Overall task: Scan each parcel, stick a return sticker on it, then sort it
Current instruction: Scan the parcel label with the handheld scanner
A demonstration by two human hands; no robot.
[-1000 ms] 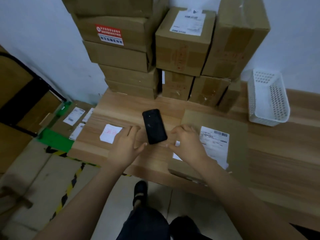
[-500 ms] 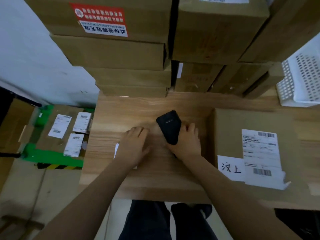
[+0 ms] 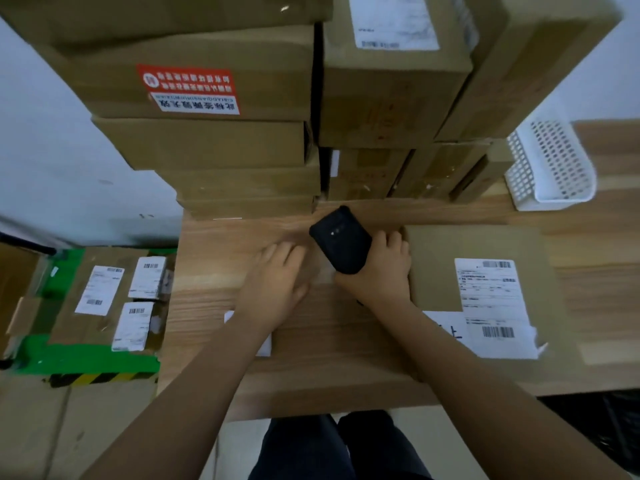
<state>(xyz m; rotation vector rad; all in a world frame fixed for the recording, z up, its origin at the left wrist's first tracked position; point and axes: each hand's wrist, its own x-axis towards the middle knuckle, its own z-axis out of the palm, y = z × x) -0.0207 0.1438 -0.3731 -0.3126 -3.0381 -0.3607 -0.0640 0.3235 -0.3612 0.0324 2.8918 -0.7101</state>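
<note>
A flat brown parcel (image 3: 450,244) lies on the wooden table (image 3: 329,368) at the right. It carries a white shipping label (image 3: 491,289) and a white handwritten sticker (image 3: 446,327) at the label's lower left. My right hand (image 3: 381,275) grips a black handheld scanner (image 3: 341,242) just left of the parcel, with the scanner pointing away from me. My left hand (image 3: 277,282) rests flat on the table beside it, fingers spread. A white sticker sheet (image 3: 265,346) shows partly under my left forearm.
Stacked cardboard boxes (image 3: 225,143) fill the back of the table, one with a red warning label (image 3: 188,81). A white perforated basket (image 3: 550,164) stands at the back right. Labelled parcels (image 3: 100,296) lie on a green pallet on the floor to the left.
My right hand left the parcel's sticker and closed on the scanner, which lay between my hands. My left hand slid right, off the white sheet. The view moved closer to the boxes.
</note>
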